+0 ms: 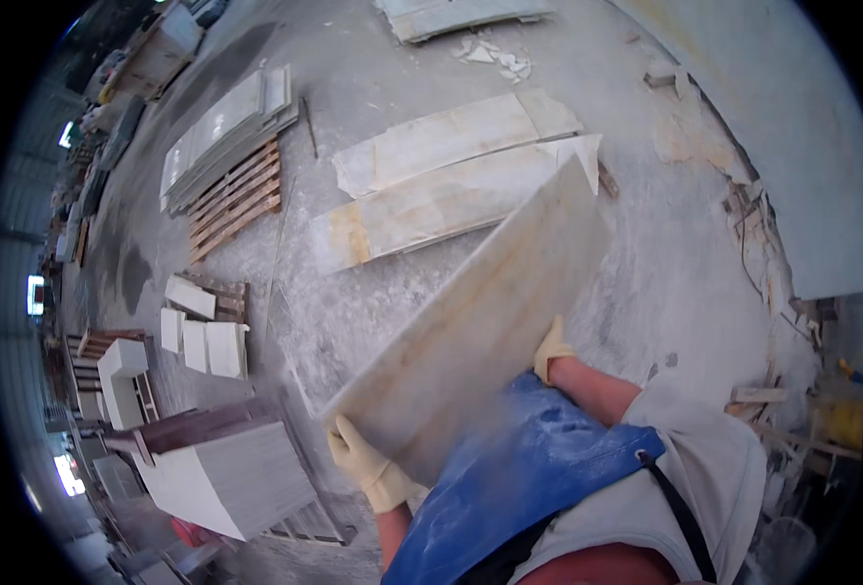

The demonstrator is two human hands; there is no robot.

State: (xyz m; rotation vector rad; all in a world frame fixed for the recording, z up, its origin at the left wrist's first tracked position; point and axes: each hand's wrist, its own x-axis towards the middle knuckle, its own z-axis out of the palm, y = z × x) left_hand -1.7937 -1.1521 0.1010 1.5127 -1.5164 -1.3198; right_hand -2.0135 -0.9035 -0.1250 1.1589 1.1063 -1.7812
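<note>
A long, pale stone slab (pixel 480 327) with tan veins is held tilted in front of my body, against my blue apron. My left hand (pixel 365 466), in a cream glove, is closed round the slab's near left corner. My right hand (pixel 552 351), gloved the same, grips the slab's lower edge farther along on the right; part of its fingers is hidden behind the stone. The slab's far end overlaps the view of two stacks of pale slabs (pixel 441 200) lying low on the floor ahead.
To the left, slabs (pixel 227 127) rest on a wooden pallet (pixel 236 200). Nearer lie small white blocks (pixel 215 346) and a large stack of white tiles (pixel 246 478). Broken stone pieces (pixel 495 58) lie at the far side. A large pale panel (pixel 792 146) stands at the right.
</note>
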